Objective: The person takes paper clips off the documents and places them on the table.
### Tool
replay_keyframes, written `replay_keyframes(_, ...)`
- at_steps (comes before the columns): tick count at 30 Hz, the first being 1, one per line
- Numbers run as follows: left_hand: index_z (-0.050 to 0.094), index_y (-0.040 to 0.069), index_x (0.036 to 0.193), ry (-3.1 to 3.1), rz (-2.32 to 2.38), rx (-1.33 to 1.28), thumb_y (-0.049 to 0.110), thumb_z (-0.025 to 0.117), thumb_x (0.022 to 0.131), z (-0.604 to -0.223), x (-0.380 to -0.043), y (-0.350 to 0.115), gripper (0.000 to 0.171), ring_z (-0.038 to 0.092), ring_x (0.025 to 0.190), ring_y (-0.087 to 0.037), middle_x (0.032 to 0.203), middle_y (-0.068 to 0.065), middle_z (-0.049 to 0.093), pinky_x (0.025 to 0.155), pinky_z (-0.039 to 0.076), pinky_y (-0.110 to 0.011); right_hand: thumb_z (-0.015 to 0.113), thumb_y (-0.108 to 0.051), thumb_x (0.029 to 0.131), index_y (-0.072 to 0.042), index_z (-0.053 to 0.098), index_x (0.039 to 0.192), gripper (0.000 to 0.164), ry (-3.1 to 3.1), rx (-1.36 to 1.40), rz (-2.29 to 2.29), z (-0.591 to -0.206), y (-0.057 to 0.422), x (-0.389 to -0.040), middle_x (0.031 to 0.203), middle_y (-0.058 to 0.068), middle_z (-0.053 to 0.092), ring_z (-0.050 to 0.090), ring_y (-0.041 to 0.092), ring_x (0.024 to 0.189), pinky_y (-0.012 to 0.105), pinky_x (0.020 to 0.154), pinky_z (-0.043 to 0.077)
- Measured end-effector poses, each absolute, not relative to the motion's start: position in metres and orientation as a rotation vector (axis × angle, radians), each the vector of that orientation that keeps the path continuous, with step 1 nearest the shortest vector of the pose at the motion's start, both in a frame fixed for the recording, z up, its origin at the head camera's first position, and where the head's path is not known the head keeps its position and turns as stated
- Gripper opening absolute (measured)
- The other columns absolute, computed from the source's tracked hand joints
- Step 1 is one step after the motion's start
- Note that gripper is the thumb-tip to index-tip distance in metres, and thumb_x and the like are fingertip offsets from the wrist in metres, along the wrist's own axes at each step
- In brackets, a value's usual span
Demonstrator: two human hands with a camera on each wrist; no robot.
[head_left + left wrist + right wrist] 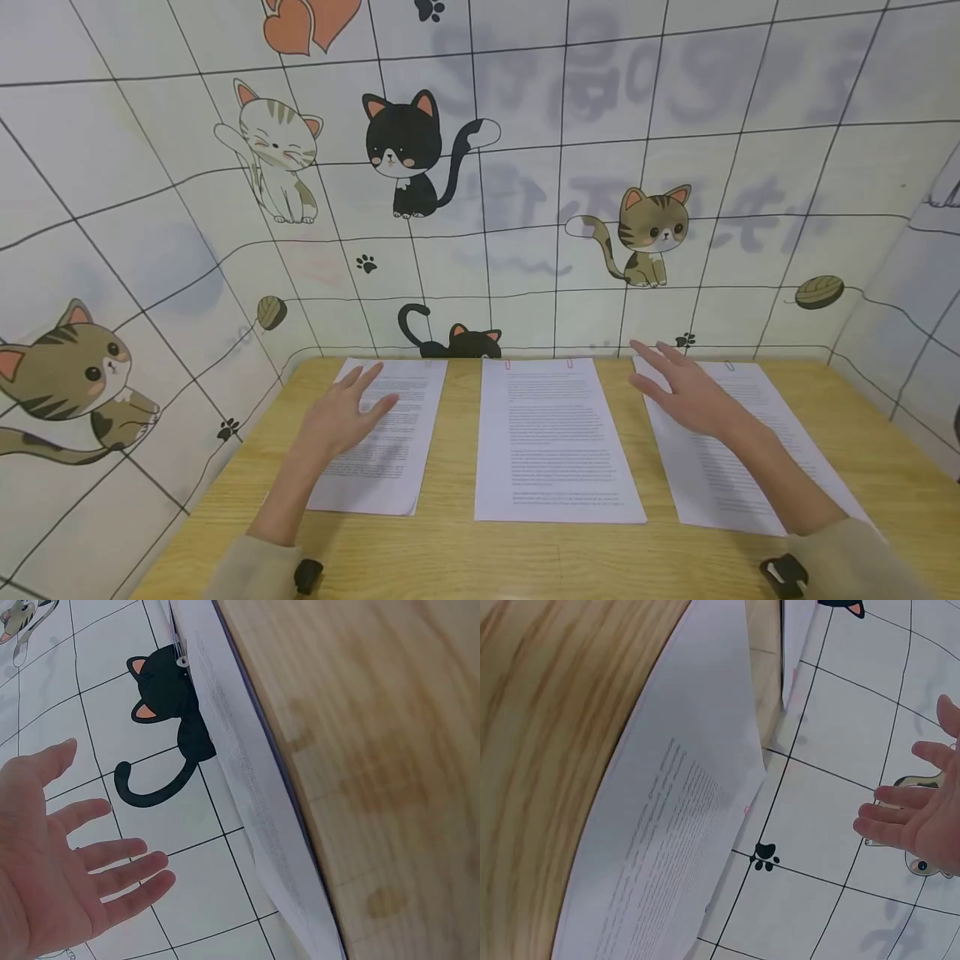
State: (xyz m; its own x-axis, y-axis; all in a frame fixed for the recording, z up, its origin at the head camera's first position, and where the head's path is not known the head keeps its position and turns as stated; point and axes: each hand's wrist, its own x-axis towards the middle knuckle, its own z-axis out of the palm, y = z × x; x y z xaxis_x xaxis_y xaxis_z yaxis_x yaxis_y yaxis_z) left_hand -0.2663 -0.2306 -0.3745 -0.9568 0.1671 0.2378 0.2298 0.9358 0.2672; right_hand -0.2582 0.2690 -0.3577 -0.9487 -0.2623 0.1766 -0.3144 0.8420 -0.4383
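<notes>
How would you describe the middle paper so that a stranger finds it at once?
On the wooden table by the cat wall lie three printed papers in a row. The middle paper has two red clips on its top edge, and no hand is over it.

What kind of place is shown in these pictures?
Probably a small desk booth for paperwork: a wooden table closed in by cartoon-cat wall panels, with three clipped printed documents laid side by side under the left hand and right hand.

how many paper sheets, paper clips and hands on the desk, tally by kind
paper stacks: 3 (left, middle, right)
paper clips that show: 4 (two red on the middle stack, one on the left, one on the right)
hands: 2 (left hand, right hand)
total: 9
</notes>
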Motion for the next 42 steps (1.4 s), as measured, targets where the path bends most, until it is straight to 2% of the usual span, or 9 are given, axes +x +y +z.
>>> replay_keyframes(7,0.037,0.007,0.155,-2.907,-0.510,-0.254,0.061,0.047,0.100,-0.378,-0.269,-0.237,0.078,0.039,0.138,-0.049,0.152,-0.029,0.040,0.102,0.036,-0.069,0.051,-0.039,0.106,0.004,0.040,0.150,0.062,-2.809,0.617,0.848,-0.367,0.239,-0.263,0.150,0.030,0.041,0.033,0.051,0.140,0.067,0.108,0.028)
replay_keyframes(12,0.034,0.003,0.155,-2.943,-0.574,-0.231,0.060,0.047,0.101,-0.378,-0.271,-0.242,0.080,0.034,0.140,-0.050,0.154,-0.030,0.036,0.106,0.032,-0.068,0.056,-0.035,0.105,0.005,0.044,0.147,0.060,-2.788,0.632,0.969,-0.369,0.216,-0.265,0.146,0.028,0.047,0.044,0.051,0.132,0.064,0.103,0.038)
replay_keyframes(15,0.032,-0.001,0.154,-2.959,-0.630,-0.219,0.055,0.049,0.102,-0.378,-0.272,-0.246,0.079,0.031,0.141,-0.051,0.155,-0.031,0.034,0.108,0.029,-0.067,0.059,-0.029,0.103,0.006,0.046,0.144,0.056,-2.777,0.647,1.086,-0.370,0.202,-0.267,0.140,0.029,0.053,0.055,0.048,0.121,0.058,0.096,0.047)
replay_keyframes(18,0.031,-0.004,0.154,-2.978,-0.684,-0.206,0.050,0.050,0.103,-0.378,-0.273,-0.250,0.076,0.030,0.141,-0.053,0.153,-0.034,0.034,0.109,0.028,-0.067,0.061,-0.024,0.102,0.006,0.048,0.141,0.051,-2.770,0.659,1.188,-0.371,0.187,-0.270,0.132,0.029,0.058,0.060,0.044,0.116,0.053,0.094,0.050)
replay_keyframes(23,0.032,-0.010,0.150,-2.964,-0.742,-0.234,0.035,0.056,0.103,-0.378,-0.275,-0.256,0.070,0.048,0.127,-0.054,0.146,-0.038,0.039,0.102,0.040,-0.063,0.063,-0.026,0.100,-0.001,0.053,0.137,0.046,-2.812,0.573,1.309,-0.374,0.163,-0.274,0.125,0.021,0.064,0.064,0.036,0.113,0.047,0.089,0.053)
replay_keyframes(26,0.033,-0.012,0.148,-2.953,-0.794,-0.245,0.026,0.059,0.101,-0.378,-0.277,-0.260,0.066,0.054,0.120,-0.053,0.145,-0.038,0.041,0.097,0.046,-0.059,0.064,-0.028,0.099,-0.005,0.053,0.138,0.047,-2.837,0.511,1.428,-0.378,0.149,-0.277,0.125,0.016,0.064,0.065,0.032,0.111,0.045,0.088,0.054)
replay_keyframes(35,0.036,-0.016,0.144,-3.004,-0.836,-0.209,0.020,0.062,0.098,-0.379,-0.282,-0.275,0.064,0.054,0.118,-0.052,0.132,-0.041,0.051,0.094,0.047,-0.059,0.064,-0.014,0.097,0.007,0.047,0.138,0.049,-2.776,0.465,1.850,-0.386,0.109,-0.277,0.119,0.019,0.064,0.067,0.036,0.105,0.043,0.089,0.055)
replay_keyframes(42,0.032,-0.014,0.147,-3.069,-0.913,-0.074,0.022,0.062,0.099,-0.381,-0.283,-0.285,0.067,0.048,0.125,-0.054,0.137,-0.042,0.045,0.098,0.044,-0.061,0.065,-0.011,0.095,0.010,0.048,0.137,0.051,-2.774,0.340,2.014,-0.394,0.080,-0.280,0.112,0.017,0.067,0.069,0.031,0.098,0.038,0.086,0.057)
